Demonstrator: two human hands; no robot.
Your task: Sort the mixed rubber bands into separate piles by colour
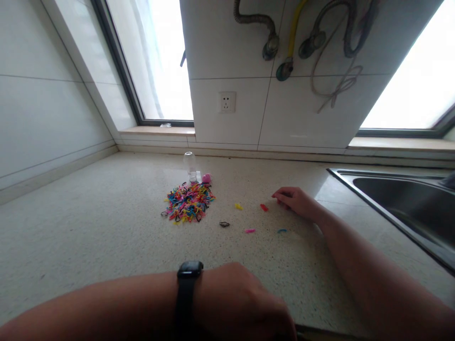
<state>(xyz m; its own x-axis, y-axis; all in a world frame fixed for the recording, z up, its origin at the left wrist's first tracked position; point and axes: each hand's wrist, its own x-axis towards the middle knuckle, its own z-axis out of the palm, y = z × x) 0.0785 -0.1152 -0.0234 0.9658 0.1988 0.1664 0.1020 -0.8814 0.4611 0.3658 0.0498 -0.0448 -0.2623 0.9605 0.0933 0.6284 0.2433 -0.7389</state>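
Observation:
A heap of small multicoloured rubber bands lies on the speckled countertop. To its right are separate small groups or single bands: yellow bands, red bands, a black band, a pink band and a blue band. My right hand rests low over the counter just right of the red ones, fingers drawn together; whatever they hold is hidden. Close to the camera, my left hand is bent at the counter's front edge, its fingers out of sight.
Behind the heap stand a clear plastic bottle and a pink cap-like piece. A steel sink is set into the counter at the right. On the tiled wall are a socket and several pipes. My left wrist wears a black watch.

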